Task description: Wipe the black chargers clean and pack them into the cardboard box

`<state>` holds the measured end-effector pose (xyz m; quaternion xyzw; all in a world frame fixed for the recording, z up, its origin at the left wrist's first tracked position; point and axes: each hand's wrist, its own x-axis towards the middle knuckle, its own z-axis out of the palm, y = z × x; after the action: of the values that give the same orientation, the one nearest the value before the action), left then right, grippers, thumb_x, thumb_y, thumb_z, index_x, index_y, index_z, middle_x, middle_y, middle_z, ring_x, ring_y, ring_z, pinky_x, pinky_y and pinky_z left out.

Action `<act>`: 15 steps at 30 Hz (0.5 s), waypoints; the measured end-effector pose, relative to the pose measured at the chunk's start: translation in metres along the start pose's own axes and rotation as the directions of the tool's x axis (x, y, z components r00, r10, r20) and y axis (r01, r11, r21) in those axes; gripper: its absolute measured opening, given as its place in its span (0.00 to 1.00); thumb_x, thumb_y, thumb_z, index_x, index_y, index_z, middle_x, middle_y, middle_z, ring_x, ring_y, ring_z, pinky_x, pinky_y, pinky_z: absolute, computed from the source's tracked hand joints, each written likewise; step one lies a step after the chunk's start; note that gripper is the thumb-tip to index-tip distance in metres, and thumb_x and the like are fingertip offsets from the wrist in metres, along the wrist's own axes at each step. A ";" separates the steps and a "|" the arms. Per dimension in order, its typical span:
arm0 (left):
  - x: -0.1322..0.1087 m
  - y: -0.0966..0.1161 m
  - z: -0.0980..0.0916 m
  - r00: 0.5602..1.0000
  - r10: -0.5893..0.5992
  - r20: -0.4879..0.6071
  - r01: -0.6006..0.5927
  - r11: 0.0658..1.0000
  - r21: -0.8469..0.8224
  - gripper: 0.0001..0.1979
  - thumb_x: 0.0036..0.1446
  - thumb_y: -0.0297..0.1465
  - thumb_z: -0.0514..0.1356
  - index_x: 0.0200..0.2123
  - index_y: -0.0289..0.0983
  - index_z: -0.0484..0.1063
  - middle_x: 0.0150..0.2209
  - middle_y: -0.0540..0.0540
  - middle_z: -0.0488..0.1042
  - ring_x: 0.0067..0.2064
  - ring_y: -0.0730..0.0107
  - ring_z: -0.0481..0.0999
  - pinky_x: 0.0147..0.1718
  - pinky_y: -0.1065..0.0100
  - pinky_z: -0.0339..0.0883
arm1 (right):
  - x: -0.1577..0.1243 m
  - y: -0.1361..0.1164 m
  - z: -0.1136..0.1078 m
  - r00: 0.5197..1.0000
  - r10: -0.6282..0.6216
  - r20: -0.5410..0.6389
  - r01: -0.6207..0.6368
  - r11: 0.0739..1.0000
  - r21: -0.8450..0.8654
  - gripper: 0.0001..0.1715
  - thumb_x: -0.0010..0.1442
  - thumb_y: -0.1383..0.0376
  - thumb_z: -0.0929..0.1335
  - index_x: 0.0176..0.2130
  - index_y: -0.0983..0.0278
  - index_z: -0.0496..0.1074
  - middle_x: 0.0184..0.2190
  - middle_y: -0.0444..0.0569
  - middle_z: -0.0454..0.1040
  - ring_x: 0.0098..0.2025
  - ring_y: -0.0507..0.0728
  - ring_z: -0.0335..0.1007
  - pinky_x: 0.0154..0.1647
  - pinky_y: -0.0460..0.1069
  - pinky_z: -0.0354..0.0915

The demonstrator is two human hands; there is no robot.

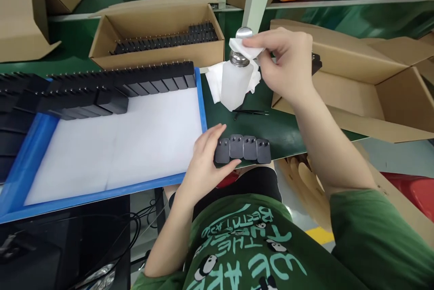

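My right hand (283, 61) pinches a white wipe (241, 48) and presses it on the metal top of a translucent white dispenser bottle (235, 83) standing on the green bench. My left hand (207, 156) rests at the bench's front edge, fingers curled round the left end of a row of black plug adapters (244, 149) lying side by side. More white wipes (214, 83) lie behind the bottle.
A blue tray (34, 154) with a white foam sheet holds rows of black adapters (101, 88) along its far side. Open cardboard boxes stand behind (159, 32) and to the right (366, 82). Thin black tweezers (251, 112) lie by the bottle.
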<state>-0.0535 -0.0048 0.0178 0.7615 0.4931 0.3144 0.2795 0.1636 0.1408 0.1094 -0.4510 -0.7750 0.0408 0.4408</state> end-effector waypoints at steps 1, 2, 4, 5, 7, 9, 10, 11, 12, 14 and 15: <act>-0.004 0.005 0.002 0.993 0.023 -0.114 -0.019 0.999 0.032 0.32 0.60 0.37 0.65 0.64 0.46 0.58 0.65 0.40 0.64 0.67 0.52 0.63 0.65 0.49 0.60 | -0.006 0.001 -0.002 0.996 0.073 -0.043 -0.068 0.992 0.102 0.13 0.64 0.72 0.66 0.43 0.63 0.79 0.44 0.40 0.81 0.49 0.53 0.77 0.54 0.53 0.72; -0.008 0.010 0.005 0.974 0.066 -0.218 -0.053 0.996 0.067 0.29 0.60 0.34 0.65 0.62 0.45 0.61 0.63 0.39 0.65 0.65 0.52 0.65 0.64 0.49 0.61 | -0.014 0.003 -0.003 0.987 0.142 -0.068 -0.125 0.970 0.207 0.12 0.63 0.72 0.67 0.44 0.63 0.79 0.44 0.41 0.81 0.48 0.52 0.77 0.53 0.52 0.73; -0.016 0.019 0.014 0.929 0.200 -0.312 -0.159 0.976 0.151 0.24 0.59 0.29 0.64 0.58 0.44 0.65 0.57 0.39 0.71 0.60 0.54 0.71 0.62 0.50 0.64 | -0.035 0.008 -0.005 0.965 0.255 -0.067 -0.207 0.889 0.408 0.12 0.61 0.72 0.69 0.43 0.62 0.79 0.42 0.42 0.82 0.45 0.52 0.78 0.50 0.52 0.74; -0.020 0.022 0.020 0.913 0.270 -0.306 -0.217 0.956 0.197 0.22 0.59 0.28 0.64 0.56 0.42 0.67 0.54 0.39 0.73 0.58 0.54 0.72 0.61 0.50 0.65 | -0.048 0.011 -0.005 0.950 0.306 -0.057 -0.238 0.832 0.501 0.12 0.58 0.72 0.70 0.42 0.61 0.80 0.41 0.42 0.82 0.43 0.53 0.78 0.49 0.53 0.75; -0.023 0.023 0.031 0.893 0.374 -0.251 -0.302 0.911 0.280 0.19 0.58 0.27 0.65 0.52 0.40 0.69 0.51 0.39 0.76 0.56 0.53 0.75 0.59 0.50 0.66 | -0.074 0.019 -0.003 0.905 0.424 0.028 -0.333 0.667 0.667 0.13 0.54 0.72 0.72 0.39 0.58 0.81 0.39 0.42 0.82 0.41 0.54 0.78 0.47 0.53 0.75; -0.022 0.020 0.040 0.894 0.397 -0.210 -0.316 0.888 0.335 0.17 0.60 0.29 0.64 0.52 0.37 0.71 0.50 0.37 0.77 0.55 0.52 0.75 0.58 0.48 0.66 | -0.097 0.025 0.000 0.827 0.541 0.153 -0.447 0.469 0.762 0.12 0.50 0.70 0.74 0.36 0.57 0.82 0.37 0.42 0.82 0.39 0.53 0.77 0.45 0.52 0.74; -0.020 0.018 0.042 0.897 0.392 -0.205 -0.309 0.887 0.343 0.16 0.60 0.30 0.64 0.52 0.36 0.71 0.50 0.37 0.77 0.54 0.52 0.76 0.58 0.47 0.66 | -0.105 0.028 0.002 0.780 0.586 0.219 -0.501 0.374 0.781 0.12 0.48 0.69 0.75 0.35 0.57 0.82 0.36 0.43 0.82 0.37 0.52 0.77 0.44 0.50 0.74; -0.018 0.016 0.043 0.901 0.386 -0.197 -0.306 0.888 0.342 0.17 0.60 0.30 0.64 0.52 0.35 0.71 0.50 0.36 0.77 0.54 0.53 0.76 0.58 0.46 0.66 | -0.112 0.030 0.003 0.733 0.619 0.282 -0.545 0.285 0.788 0.12 0.46 0.69 0.75 0.34 0.57 0.82 0.34 0.43 0.82 0.35 0.51 0.76 0.42 0.49 0.73; -0.016 0.014 0.043 0.906 0.382 -0.182 -0.307 0.890 0.336 0.17 0.60 0.30 0.64 0.52 0.35 0.71 0.50 0.36 0.77 0.54 0.53 0.75 0.59 0.46 0.65 | -0.118 0.032 0.004 0.688 0.641 0.340 -0.582 0.207 0.787 0.12 0.44 0.69 0.76 0.33 0.58 0.82 0.33 0.44 0.82 0.34 0.51 0.75 0.41 0.47 0.73; -0.012 0.013 0.038 0.915 0.377 -0.146 -0.317 0.893 0.320 0.16 0.61 0.29 0.64 0.52 0.34 0.72 0.49 0.37 0.77 0.55 0.54 0.75 0.61 0.44 0.64 | -0.124 0.032 0.006 0.615 0.665 0.424 -0.631 0.091 0.771 0.13 0.43 0.68 0.76 0.33 0.59 0.82 0.34 0.45 0.81 0.34 0.50 0.74 0.40 0.46 0.72; -0.010 0.013 0.035 0.920 0.373 -0.123 -0.321 0.895 0.311 0.16 0.61 0.29 0.64 0.52 0.34 0.72 0.49 0.37 0.76 0.55 0.55 0.74 0.61 0.44 0.64 | -0.125 0.031 0.007 0.593 0.671 0.444 -0.639 0.057 0.767 0.13 0.42 0.68 0.76 0.33 0.60 0.82 0.34 0.45 0.82 0.34 0.50 0.74 0.40 0.46 0.72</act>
<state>-0.0228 -0.0227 0.0026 0.8382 0.4117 0.3525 0.0607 0.2047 0.0698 0.0098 -0.4494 -0.3320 0.6227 0.5478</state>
